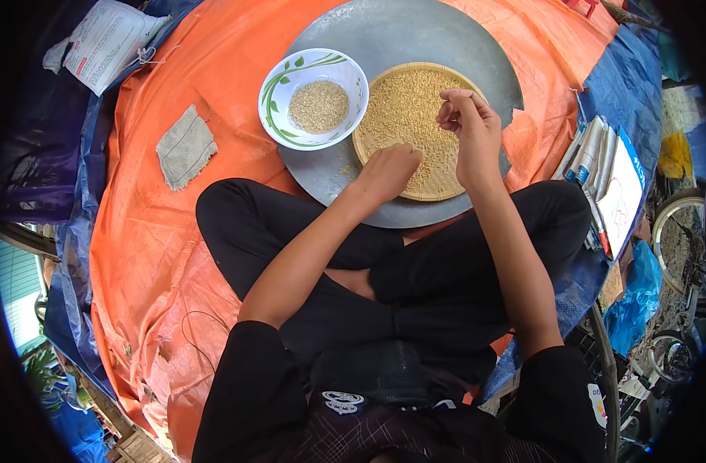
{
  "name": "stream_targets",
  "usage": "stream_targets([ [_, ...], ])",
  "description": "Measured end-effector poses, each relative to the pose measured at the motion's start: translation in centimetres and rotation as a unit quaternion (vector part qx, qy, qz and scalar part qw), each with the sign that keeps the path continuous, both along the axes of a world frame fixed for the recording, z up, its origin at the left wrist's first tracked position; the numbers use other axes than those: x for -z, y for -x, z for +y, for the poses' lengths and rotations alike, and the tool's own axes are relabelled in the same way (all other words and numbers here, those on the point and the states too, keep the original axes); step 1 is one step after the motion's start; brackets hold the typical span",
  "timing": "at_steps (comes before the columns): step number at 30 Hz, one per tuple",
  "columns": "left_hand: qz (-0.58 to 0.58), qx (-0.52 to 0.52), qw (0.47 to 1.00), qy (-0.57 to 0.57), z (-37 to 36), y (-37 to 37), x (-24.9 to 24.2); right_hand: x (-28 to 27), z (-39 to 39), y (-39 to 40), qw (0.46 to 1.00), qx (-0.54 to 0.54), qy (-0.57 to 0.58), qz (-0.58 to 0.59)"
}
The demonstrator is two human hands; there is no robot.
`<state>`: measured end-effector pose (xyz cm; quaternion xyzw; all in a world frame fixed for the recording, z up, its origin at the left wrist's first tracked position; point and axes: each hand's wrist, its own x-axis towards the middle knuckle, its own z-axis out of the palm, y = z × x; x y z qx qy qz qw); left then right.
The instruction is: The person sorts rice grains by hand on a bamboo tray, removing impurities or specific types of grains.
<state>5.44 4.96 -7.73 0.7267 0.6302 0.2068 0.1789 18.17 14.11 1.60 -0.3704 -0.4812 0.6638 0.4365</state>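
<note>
A round woven bamboo tray (435, 190) holds a layer of yellow unhusked grain (403, 96). My left hand (395, 168) is at the tray's near left side, fingers curled down against the grain; what they hold, if anything, is hidden. Above the tray's right part, my right hand (475, 127) is raised with its thumb and fingers pinched together. Anything between those fingertips is too small to make out. Left of the tray stands a white bowl (271, 96) with green leaf patterns, containing paler brownish grain (319, 106). Both rest on a large round metal tray (322, 174).
Orange tarpaulin (160, 255) spreads beneath everything, with a grey cloth piece (187, 147) at left. A white printed sack (110, 46) lies at upper left. Rolled packets and a white sheet (619, 189) sit at right, near a bicycle wheel (673, 239). My crossed legs border the metal tray.
</note>
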Motion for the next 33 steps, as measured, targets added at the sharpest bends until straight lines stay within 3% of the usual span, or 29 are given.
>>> stream_targets([
  [5, -0.055, -0.006, 0.998, -0.03, 0.1, 0.2, -0.1, -0.6, 0.2, -0.2, 1.0, -0.002, 0.011, 0.013],
  [14, -0.023, 0.016, 0.999, -0.02, -0.1, -0.6, 0.5, -1.2, -0.2, -0.3, 1.0, -0.01, -0.002, 0.016],
  [20, -0.023, -0.039, 0.996, -0.07, -0.1, -0.7, -0.7, -1.5, -0.1, -0.5, 1.0, -0.014, -0.01, 0.026],
  [26, 0.002, 0.034, 0.999, -0.033, -0.1, -0.9, -0.5, -1.8, -0.4, -0.4, 1.0, -0.018, -0.01, 0.013],
  [33, -0.029, 0.014, 0.997, -0.069, 0.1, -0.2, -0.4, -2.2, -0.6, -0.5, 1.0, -0.015, -0.01, 0.025],
])
